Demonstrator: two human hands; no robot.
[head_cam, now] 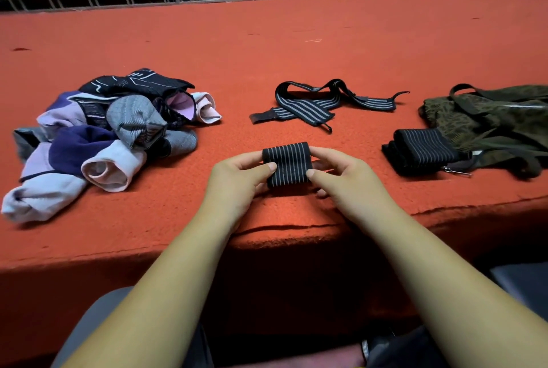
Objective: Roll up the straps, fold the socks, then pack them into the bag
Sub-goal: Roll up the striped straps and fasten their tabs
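Red felt bench [296,50]: left hand [237,181], right hand [344,181] pinch rolled strap [287,164] at near edge, keeping coil tight; loose strap [311,103], socks [98,136], bag [498,118] behind.

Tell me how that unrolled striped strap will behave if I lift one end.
The unrolled strap will likely hang limp and trail, since it lies in soft loops and twists. It looks thin, so probably light. Its ribbed weave probably grips rather than slips.
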